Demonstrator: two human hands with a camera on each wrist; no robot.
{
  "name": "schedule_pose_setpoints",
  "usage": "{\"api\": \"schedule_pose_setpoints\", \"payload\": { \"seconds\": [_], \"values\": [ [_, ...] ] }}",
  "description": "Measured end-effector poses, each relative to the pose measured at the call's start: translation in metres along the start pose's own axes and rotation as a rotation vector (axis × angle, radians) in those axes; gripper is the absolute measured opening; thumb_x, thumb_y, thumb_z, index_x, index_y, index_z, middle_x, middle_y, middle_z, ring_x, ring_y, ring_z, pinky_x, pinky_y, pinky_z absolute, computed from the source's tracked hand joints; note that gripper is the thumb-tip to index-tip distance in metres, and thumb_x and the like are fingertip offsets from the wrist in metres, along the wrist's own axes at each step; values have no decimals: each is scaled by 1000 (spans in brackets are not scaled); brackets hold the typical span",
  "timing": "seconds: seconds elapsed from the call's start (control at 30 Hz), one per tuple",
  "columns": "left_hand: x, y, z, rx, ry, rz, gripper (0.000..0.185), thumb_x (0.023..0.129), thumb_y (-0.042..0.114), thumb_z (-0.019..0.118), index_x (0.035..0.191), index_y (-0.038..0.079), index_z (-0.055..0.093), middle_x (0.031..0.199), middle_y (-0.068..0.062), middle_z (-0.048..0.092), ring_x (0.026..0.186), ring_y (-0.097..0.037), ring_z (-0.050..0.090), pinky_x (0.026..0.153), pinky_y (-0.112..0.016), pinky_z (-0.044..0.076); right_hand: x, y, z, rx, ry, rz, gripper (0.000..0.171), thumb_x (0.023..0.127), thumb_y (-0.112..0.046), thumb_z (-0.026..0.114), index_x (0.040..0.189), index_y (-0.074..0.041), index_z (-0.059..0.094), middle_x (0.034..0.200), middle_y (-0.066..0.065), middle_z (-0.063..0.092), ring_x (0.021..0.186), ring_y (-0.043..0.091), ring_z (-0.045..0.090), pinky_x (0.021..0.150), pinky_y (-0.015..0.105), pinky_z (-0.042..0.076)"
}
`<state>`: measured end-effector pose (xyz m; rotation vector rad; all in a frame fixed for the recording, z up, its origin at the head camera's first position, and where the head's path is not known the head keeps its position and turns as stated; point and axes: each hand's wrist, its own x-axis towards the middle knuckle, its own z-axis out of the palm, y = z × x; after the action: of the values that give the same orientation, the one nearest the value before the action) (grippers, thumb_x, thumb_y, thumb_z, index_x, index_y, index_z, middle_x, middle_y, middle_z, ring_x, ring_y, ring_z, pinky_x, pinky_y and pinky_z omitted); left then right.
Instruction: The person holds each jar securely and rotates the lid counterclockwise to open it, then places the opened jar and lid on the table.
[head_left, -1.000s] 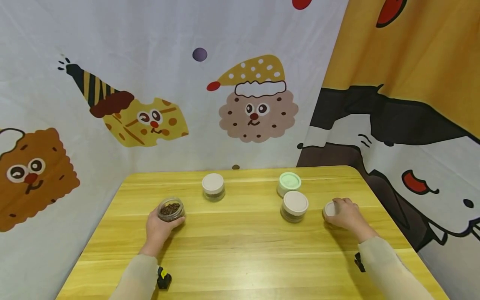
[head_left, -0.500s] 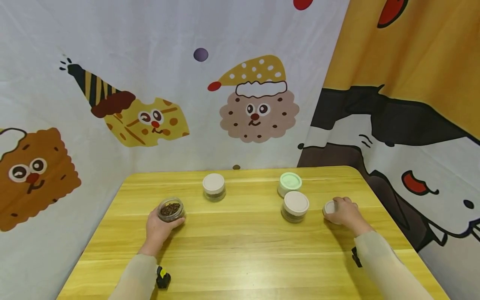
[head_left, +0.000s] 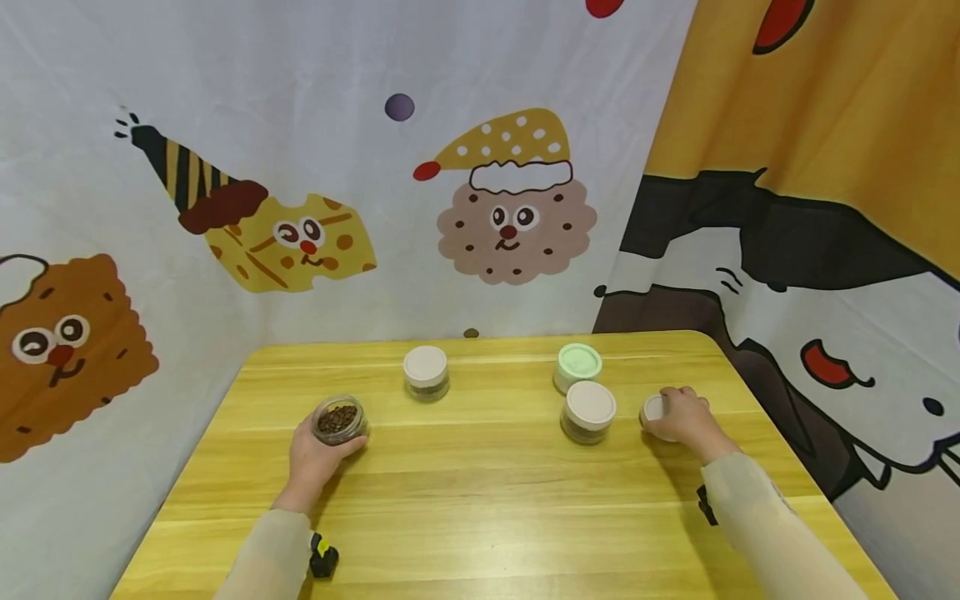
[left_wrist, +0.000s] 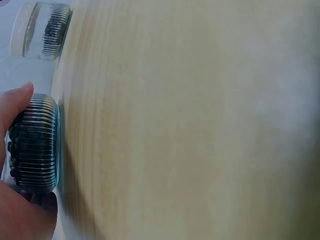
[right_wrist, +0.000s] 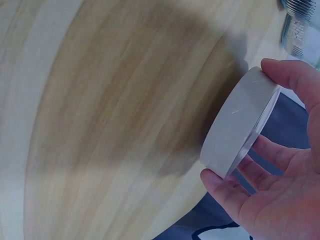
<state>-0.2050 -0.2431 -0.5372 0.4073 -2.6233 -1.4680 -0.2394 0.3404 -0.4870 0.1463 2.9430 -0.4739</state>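
White plastic, by the look of it, is what my right hand [head_left: 687, 419] pinches: fingers and thumb are clamped around the rim of a lid [right_wrist: 239, 122]. Over the last second I have brought it slightly leftward across the right side of the table [head_left: 480, 500], a little nearer the lidded jars; whether it is clear of the wood, I cannot tell for sure.

My left hand [head_left: 315, 460] has hardly moved. It grips a ribbed glass jar [left_wrist: 39, 142] on the left side of the table, fingers curled round the wall. That jar is uncovered and upright, with brown beans [head_left: 337, 418] showing inside.

None of the other containers has shifted: one white-lidded jar [head_left: 426, 373] stands farther back on the left, while a second white-topped jar [head_left: 588, 412] sits just in front of the green-lidded jar [head_left: 578, 365], between my two hands.

For the work in hand, I judge this change to be small. Lid and glass are both secure in my grip, yet they remain well apart, and the beans are as exposed as before.
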Motion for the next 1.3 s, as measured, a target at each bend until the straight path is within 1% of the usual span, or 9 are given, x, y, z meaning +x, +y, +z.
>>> {"api": "schedule_pose_setpoints", "payload": {
  "seconds": [0.23, 0.4, 0.47, 0.73, 0.9, 1.07, 1.3],
  "values": [
    [0, 1, -1, 31, -8, 12, 102, 65, 37, 86, 143, 0, 33, 142, -26, 37, 131, -41, 34, 108, -56, 29, 3, 2, 2, 11, 12, -12, 80, 75, -33, 74, 130, 14, 42, 122, 40, 39, 101, 54, 40, 81, 59, 41],
    [0, 2, 0, 26, 20, 64, 93, 64, 32, 88, 139, 2, 41, 137, -23, 45, 128, -38, 41, 106, -53, 33, 3, 2, 1, 9, -1, 5, 80, 75, -34, 74, 131, 14, 41, 123, 39, 39, 101, 53, 40, 81, 59, 41],
    [0, 2, 1, 20, 26, 71, 92, 64, 31, 88, 138, 2, 42, 136, -22, 46, 127, -37, 42, 106, -53, 34, 3, 2, 2, 8, -7, 11, 80, 76, -34, 74, 131, 14, 41, 123, 39, 39, 101, 53, 40, 82, 59, 41],
    [0, 1, 2, 29, 7, 53, 97, 65, 35, 87, 141, 0, 37, 139, -24, 42, 129, -40, 38, 107, -55, 30, 3, 4, 2, 13, -15, 24, 80, 75, -33, 74, 131, 14, 41, 123, 39, 39, 101, 53, 41, 81, 59, 42],
    [0, 1, 3, 40, 11, 40, 98, 65, 34, 87, 141, 0, 36, 139, -25, 40, 130, -40, 36, 108, -55, 29, 2, 4, 3, 21, -22, 24, 81, 74, -32, 75, 131, 14, 41, 122, 40, 37, 100, 53, 41, 81, 58, 42],
    [-1, 1, 3, 41, 11, 32, 98, 65, 34, 87, 142, 0, 35, 140, -26, 39, 131, -41, 34, 108, -55, 28, 2, 4, 2, 40, -32, 47, 81, 75, -32, 75, 132, 14, 39, 123, 40, 35, 101, 53, 39, 82, 59, 43],
    [0, 0, 2, 44, 22, 36, 100, 63, 35, 88, 141, -1, 36, 139, -27, 39, 130, -42, 35, 108, -56, 28, 3, 6, 2, 37, -31, 21, 81, 75, -32, 75, 131, 15, 40, 122, 41, 37, 101, 54, 41, 81, 58, 43]
  ]
}}
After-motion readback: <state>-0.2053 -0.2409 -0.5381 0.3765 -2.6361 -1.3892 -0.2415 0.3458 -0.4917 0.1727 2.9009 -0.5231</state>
